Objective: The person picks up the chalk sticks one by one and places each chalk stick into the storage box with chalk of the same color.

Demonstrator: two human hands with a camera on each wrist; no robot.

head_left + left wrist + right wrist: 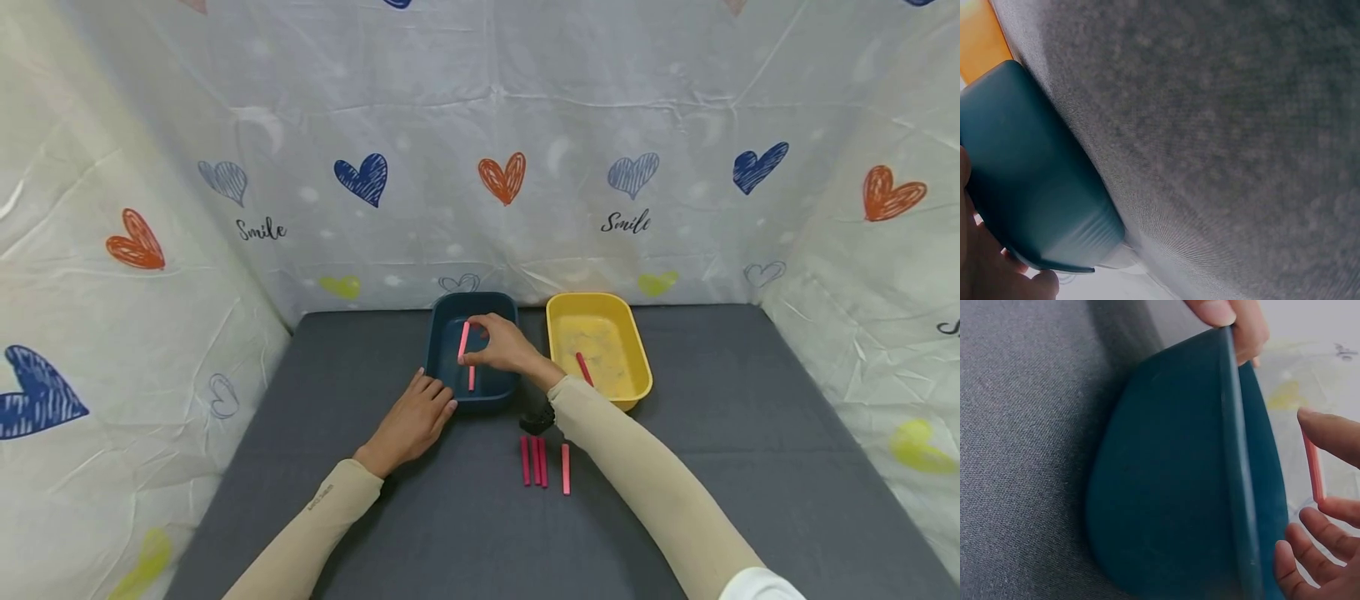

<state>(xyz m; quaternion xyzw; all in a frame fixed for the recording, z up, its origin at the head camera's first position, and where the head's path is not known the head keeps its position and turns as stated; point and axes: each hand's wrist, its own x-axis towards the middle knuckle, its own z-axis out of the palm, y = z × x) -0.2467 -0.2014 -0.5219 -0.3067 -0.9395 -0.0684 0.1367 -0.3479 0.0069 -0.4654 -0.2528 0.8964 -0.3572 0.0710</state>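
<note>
Between thumb and fingertip, my right hand (504, 343) pinches a light pink stick (463, 340) above the dark blue tub (491, 398). The right wrist view shows the pink stick (1314, 465) held end to end, apart from the rim. Another pink stick (472, 379) appears in the tub below it. At the tub's near left corner, my left hand (412, 421) holds the rim. Its thumb (1215, 311) lies on the outer wall with a finger across the rim. Part of the left hand (988, 265) shows along the tub's edge in the left wrist view.
To the right stands a yellow tub (637, 379) with a dark red stick (584, 368) in it. Several dark red sticks (536, 462) and one light pink stick (566, 468) lie on the grey tabletop (450, 533). A heart-printed curtain (427, 125) encloses the back and sides.
</note>
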